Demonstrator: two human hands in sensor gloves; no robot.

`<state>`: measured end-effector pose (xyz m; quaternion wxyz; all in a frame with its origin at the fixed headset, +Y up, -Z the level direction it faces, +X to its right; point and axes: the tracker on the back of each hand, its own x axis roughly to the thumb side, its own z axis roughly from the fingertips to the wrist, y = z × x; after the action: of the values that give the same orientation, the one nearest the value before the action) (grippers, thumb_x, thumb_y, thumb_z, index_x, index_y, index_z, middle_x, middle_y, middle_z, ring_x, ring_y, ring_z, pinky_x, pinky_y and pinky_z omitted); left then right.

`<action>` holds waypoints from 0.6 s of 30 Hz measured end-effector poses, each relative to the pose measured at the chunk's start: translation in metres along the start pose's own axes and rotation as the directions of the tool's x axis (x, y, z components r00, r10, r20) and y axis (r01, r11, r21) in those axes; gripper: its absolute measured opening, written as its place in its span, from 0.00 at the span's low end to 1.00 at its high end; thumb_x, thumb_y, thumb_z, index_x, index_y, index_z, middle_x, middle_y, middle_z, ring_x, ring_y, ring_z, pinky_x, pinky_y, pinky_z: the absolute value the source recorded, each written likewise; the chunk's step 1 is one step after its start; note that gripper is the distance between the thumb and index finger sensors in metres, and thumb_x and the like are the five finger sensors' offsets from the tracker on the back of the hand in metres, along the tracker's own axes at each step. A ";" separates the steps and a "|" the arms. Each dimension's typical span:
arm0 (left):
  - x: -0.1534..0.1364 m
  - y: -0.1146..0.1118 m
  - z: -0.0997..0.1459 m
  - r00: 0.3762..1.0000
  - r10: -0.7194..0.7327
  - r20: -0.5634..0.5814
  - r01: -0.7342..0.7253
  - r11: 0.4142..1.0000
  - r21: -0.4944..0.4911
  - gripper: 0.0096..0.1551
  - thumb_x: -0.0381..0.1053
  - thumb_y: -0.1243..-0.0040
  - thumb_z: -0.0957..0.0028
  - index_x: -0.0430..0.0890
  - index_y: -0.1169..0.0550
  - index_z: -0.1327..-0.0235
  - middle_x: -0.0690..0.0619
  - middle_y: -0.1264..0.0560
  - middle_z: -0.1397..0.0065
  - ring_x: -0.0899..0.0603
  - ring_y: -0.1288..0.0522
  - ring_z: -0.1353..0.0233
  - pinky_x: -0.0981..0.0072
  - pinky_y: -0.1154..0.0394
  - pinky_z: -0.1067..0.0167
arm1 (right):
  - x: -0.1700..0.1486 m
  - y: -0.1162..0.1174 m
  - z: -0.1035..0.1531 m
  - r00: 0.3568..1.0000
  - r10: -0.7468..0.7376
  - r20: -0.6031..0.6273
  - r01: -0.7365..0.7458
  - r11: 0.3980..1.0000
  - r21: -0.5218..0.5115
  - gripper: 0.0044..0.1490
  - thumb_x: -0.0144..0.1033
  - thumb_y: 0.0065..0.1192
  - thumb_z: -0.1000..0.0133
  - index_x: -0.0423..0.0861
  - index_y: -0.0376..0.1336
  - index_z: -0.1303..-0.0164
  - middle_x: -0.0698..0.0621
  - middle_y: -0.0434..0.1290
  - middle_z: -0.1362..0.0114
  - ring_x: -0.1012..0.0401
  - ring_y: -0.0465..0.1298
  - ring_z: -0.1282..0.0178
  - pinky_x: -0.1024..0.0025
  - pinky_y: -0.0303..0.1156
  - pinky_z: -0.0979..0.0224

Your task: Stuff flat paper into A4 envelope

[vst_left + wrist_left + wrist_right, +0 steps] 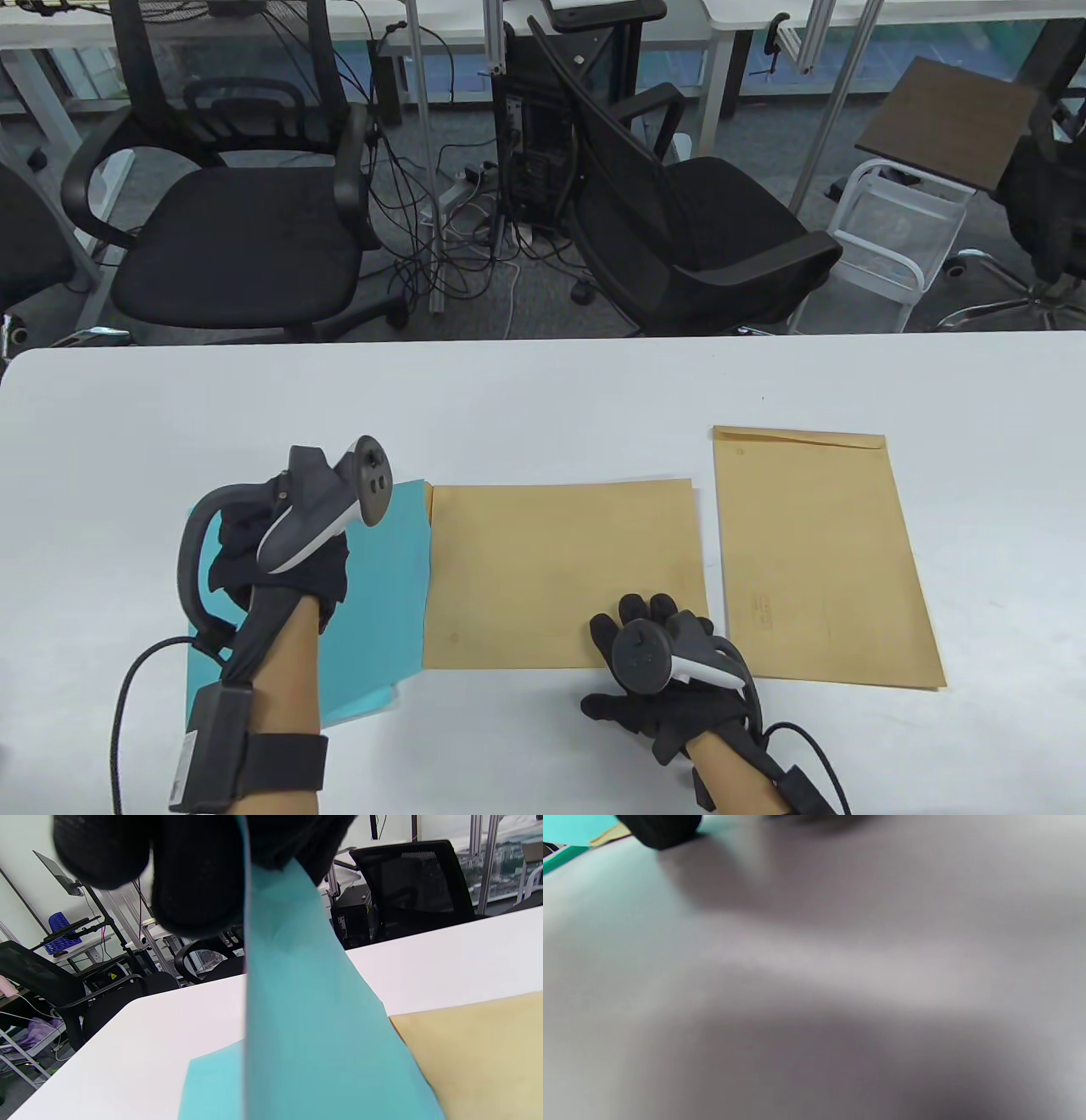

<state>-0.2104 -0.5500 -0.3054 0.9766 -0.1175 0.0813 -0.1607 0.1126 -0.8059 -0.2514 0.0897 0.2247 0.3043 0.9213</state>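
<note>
The left hand [284,552] is pinching a teal paper sheet [399,586] at nine o'clock, its far end sliding into the middle envelope [564,573]. The right hand [670,671], fingers spread, is pressing that envelope's near edge. The paper is mostly outside. Two envelopes; the spare envelope [819,556] is lying at three o'clock.

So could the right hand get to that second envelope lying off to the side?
Probably yes. The right hand rests on the middle envelope, and the spare envelope lies flat just beside it on the table, with nothing between them.
</note>
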 end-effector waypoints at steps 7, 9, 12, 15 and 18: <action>0.003 -0.015 -0.022 0.999 -0.045 0.001 0.045 0.999 -0.016 0.23 0.36 0.43 0.47 0.49 0.18 0.40 0.45 0.20 0.36 0.41 0.17 0.51 0.43 0.24 0.46 | 0.000 0.000 0.000 1.000 -0.003 0.001 0.003 1.000 0.001 0.59 0.63 0.43 0.35 0.45 0.20 0.16 0.35 0.15 0.20 0.30 0.16 0.27 0.20 0.20 0.37; 0.005 -0.019 -0.028 0.998 -0.062 0.006 0.062 0.998 -0.012 0.23 0.36 0.43 0.47 0.49 0.18 0.40 0.45 0.20 0.36 0.41 0.17 0.51 0.43 0.24 0.46 | -0.001 0.000 0.000 1.000 -0.004 0.002 0.004 1.000 0.001 0.59 0.63 0.43 0.35 0.45 0.20 0.16 0.34 0.15 0.20 0.30 0.16 0.27 0.20 0.20 0.37; 0.008 -0.024 -0.036 0.992 -0.123 0.012 0.123 0.992 0.000 0.23 0.36 0.43 0.48 0.49 0.18 0.41 0.45 0.19 0.37 0.41 0.17 0.55 0.50 0.23 0.52 | -0.001 0.000 0.000 1.000 -0.006 0.004 0.006 1.000 0.000 0.59 0.63 0.44 0.34 0.45 0.20 0.16 0.34 0.16 0.20 0.30 0.16 0.27 0.20 0.20 0.37; 0.009 -0.026 -0.043 0.996 -0.089 0.019 0.089 0.996 0.016 0.22 0.36 0.43 0.48 0.49 0.17 0.42 0.45 0.19 0.37 0.40 0.17 0.54 0.49 0.23 0.51 | -0.001 0.000 0.000 1.000 -0.009 0.006 0.009 1.000 -0.001 0.58 0.62 0.44 0.34 0.45 0.20 0.16 0.34 0.16 0.20 0.30 0.16 0.27 0.20 0.20 0.37; 0.011 -0.027 -0.048 0.993 -0.120 0.016 0.119 0.993 0.016 0.22 0.36 0.43 0.48 0.49 0.17 0.42 0.45 0.19 0.37 0.40 0.17 0.54 0.48 0.23 0.51 | -0.001 0.000 0.000 1.000 -0.010 0.008 0.010 1.000 0.000 0.58 0.62 0.44 0.34 0.45 0.20 0.16 0.34 0.15 0.20 0.30 0.16 0.27 0.20 0.20 0.37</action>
<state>-0.2173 -0.5883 -0.3461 0.9667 -0.1163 0.0649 -0.2185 0.1136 -0.8063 -0.2516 0.0956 0.2267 0.3050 0.9200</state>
